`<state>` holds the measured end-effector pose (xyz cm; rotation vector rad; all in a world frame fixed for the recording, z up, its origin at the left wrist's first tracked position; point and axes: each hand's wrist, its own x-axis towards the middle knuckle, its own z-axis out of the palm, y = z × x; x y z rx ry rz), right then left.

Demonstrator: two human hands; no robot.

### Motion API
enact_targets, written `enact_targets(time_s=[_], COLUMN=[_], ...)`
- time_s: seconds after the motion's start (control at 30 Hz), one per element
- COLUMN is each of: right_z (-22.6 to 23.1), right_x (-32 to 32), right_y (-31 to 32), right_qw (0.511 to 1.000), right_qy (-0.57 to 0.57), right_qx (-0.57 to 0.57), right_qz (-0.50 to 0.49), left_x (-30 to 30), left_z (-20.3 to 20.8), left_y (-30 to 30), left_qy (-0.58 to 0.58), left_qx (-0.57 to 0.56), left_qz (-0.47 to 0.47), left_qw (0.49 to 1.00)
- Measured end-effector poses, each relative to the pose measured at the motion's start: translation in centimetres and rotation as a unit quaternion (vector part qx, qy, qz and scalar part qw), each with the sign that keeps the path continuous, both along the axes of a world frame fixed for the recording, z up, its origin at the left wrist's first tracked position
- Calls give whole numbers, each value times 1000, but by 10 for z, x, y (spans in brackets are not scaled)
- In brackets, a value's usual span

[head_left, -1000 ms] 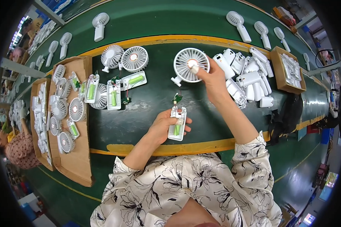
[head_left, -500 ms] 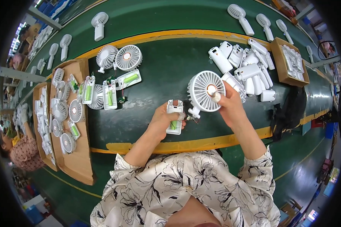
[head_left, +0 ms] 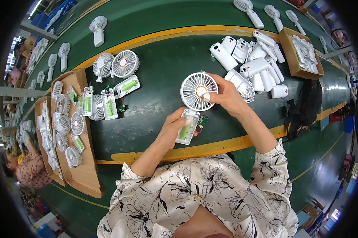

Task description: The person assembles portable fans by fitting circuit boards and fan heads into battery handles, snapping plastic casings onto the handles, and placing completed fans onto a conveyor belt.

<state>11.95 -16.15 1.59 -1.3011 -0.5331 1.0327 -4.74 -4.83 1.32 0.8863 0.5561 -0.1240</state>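
Observation:
My left hand [head_left: 175, 126] is closed around a white fan handle shell [head_left: 189, 123] with a green battery inside. A small green circuit board [head_left: 203, 121] with red wires hangs out at the shell's right side. My right hand [head_left: 223, 93] grips a round white fan head [head_left: 194, 89] with an orange ring at its centre, thumb on the hub and fingers behind the rim. The fan head's lower edge meets the top end of the shell. Whether the two are joined I cannot tell. A pale cover shows on my right thumb.
More fan heads [head_left: 125, 64] and battery shells [head_left: 109, 104] lie to the left, beside a cardboard tray [head_left: 86, 166] of similar parts. White handle covers [head_left: 255, 67] are heaped at right near a cardboard box [head_left: 320, 67]. Finished-looking fans [head_left: 98, 31] stand along the green belt beyond.
My right hand has brought the fan head left to the top of the shell. The shell has tilted, and the circuit board now shows beside it. The whole view has shifted slightly.

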Motion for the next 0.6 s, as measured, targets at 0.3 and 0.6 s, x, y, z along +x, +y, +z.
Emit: enact_targets(time_s=[0.3,0.6], right_z=[1,-21], right_x=[0,-35], right_y=[10,-11], right_qw=[1000,745], right_qy=[-12,-653], right_qx=[19,89], right_qz=[3,-102], left_x=[6,5], left_z=[-9,-4], left_y=[-3,20], left_qy=[-61,-30], left_qx=[183,-15], left_qz=[55,117], left_qw=[980,993])
